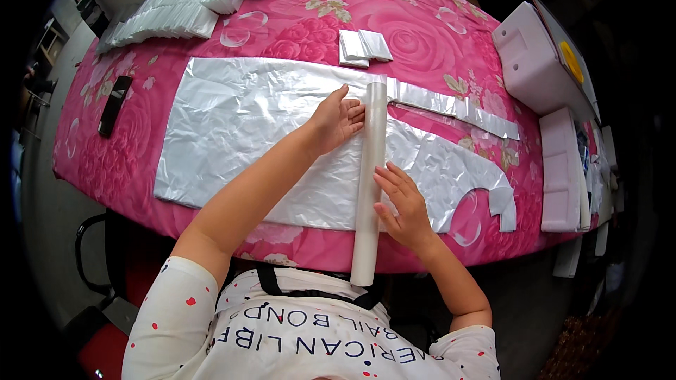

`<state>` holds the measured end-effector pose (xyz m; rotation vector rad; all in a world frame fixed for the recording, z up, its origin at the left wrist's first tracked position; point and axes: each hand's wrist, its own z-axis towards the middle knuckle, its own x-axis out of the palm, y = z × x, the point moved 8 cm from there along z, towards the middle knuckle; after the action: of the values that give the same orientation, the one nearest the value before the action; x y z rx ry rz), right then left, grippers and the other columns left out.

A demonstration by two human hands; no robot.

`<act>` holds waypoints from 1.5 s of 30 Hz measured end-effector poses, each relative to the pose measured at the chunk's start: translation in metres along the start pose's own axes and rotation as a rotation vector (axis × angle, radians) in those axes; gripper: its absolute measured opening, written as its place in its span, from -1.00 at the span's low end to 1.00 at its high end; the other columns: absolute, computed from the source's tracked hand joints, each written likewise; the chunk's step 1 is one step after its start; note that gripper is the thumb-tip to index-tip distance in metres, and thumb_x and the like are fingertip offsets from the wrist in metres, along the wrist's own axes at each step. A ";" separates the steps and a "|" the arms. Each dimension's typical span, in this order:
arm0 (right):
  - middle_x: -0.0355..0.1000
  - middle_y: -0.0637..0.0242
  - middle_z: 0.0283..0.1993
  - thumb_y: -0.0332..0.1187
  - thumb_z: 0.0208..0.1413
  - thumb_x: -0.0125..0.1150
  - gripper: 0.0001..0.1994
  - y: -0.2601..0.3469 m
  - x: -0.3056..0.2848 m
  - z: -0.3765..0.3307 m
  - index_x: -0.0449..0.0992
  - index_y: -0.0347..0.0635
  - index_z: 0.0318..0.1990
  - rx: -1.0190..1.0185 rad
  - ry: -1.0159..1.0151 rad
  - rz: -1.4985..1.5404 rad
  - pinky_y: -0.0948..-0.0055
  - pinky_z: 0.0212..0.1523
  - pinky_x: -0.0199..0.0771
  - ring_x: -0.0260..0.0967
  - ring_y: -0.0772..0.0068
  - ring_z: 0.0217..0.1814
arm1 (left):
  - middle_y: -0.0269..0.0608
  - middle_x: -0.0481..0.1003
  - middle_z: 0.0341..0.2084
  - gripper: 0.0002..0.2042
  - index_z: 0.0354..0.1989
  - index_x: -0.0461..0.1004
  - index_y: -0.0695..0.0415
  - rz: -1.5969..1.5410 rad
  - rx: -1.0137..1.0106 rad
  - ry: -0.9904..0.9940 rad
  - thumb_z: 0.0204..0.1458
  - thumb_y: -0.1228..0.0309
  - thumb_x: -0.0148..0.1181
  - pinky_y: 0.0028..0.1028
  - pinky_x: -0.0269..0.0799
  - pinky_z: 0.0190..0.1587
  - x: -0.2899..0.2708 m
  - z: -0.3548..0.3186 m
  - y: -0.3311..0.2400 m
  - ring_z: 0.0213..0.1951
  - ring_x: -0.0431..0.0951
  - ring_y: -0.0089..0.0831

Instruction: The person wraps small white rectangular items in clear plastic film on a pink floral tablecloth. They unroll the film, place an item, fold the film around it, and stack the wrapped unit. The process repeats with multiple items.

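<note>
A long pale tube (pixel 366 190) lies across a flat piece of thin, shiny whitish plastic (pixel 246 119), with its near end reaching past the table edge toward my waist. The plastic is cut like a disposable apron, with a narrow strap (pixel 451 104) at the upper right and a curved cutout at the lower right. My left hand (pixel 339 119) is at the tube's left side near its far end, fingers loosely stretched and thumb raised. Lower down, my right hand (pixel 403 203) rests at the tube's right side with fingers spread. Neither hand wraps round the tube.
A pink flowered cloth (pixel 415 32) covers the table. Folded plastic packets (pixel 362 48) lie beyond the sheet, and many more sit stacked (pixel 190 7) at the far left. A black phone (pixel 115 105) lies left. White foam boxes (pixel 531 56) stand along the right edge.
</note>
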<state>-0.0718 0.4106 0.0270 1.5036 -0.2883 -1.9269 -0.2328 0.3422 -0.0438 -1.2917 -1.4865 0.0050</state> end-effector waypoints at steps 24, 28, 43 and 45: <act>0.17 0.20 0.22 -0.13 0.15 -0.07 -0.57 0.124 0.166 0.145 0.30 -0.14 0.11 -0.568 0.255 -0.005 0.16 0.31 -0.10 -0.04 0.17 0.34 | -0.10 0.41 -0.07 -0.52 0.04 0.27 0.26 0.670 0.297 -0.529 0.20 0.08 -0.27 -0.48 0.30 -0.02 -0.229 -0.304 -0.107 -0.08 0.43 -0.43; 0.03 0.24 0.32 -0.12 0.17 -0.15 -0.52 0.147 0.220 0.171 0.20 -0.11 0.20 -0.662 0.291 0.022 0.12 0.36 -0.28 -0.18 0.18 0.40 | -0.10 0.39 -0.08 -0.62 0.05 0.26 0.32 0.886 0.341 -0.545 0.19 0.27 -0.16 -0.48 0.31 -0.04 -0.217 -0.324 -0.090 -0.07 0.42 -0.40; 0.09 -0.15 0.18 -0.34 -0.05 0.13 -0.24 0.130 0.262 0.198 -0.15 -0.42 0.24 0.521 -0.149 1.111 0.12 0.08 0.29 0.22 -0.05 0.13 | -0.19 0.38 -0.34 -0.34 0.15 0.09 0.33 0.512 0.093 -0.360 -0.09 0.28 0.23 -0.50 0.49 -0.32 -0.184 -0.302 -0.046 -0.39 0.49 -0.51; 0.30 0.11 -0.14 -0.24 -0.02 0.20 -0.44 0.147 0.240 0.189 0.11 -0.29 0.06 0.691 0.109 1.935 0.38 -0.18 0.48 0.35 0.37 -0.14 | -0.15 0.39 -0.36 -0.30 0.15 0.09 0.34 0.123 0.064 -0.010 -0.12 0.22 0.22 -0.47 0.50 -0.28 -0.145 -0.299 -0.046 -0.37 0.51 -0.45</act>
<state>-0.2195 0.1092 -0.0203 0.7810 -1.6607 -0.1244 -0.0863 0.0439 0.0002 -1.3312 -1.4027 0.1385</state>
